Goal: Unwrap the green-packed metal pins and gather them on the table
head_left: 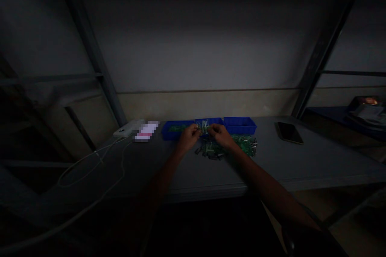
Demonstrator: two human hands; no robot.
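Observation:
Both my hands meet over the far middle of a grey table (316, 160). My left hand (188, 136) and my right hand (221, 134) are closed, each pinching an end of a small green circuit board (204, 127) held between them. Under the hands lies a heap of small green boards and dark parts (241, 146). Behind the hands stand three blue trays in a row: left (171, 130), middle (215, 121), right (241, 125).
A dark phone (289, 132) lies flat at the right of the table. A white power bank (128, 127) with a white cable (90, 160) sits at the left, beside a blurred card. Metal frame posts rise on both sides. The scene is very dim.

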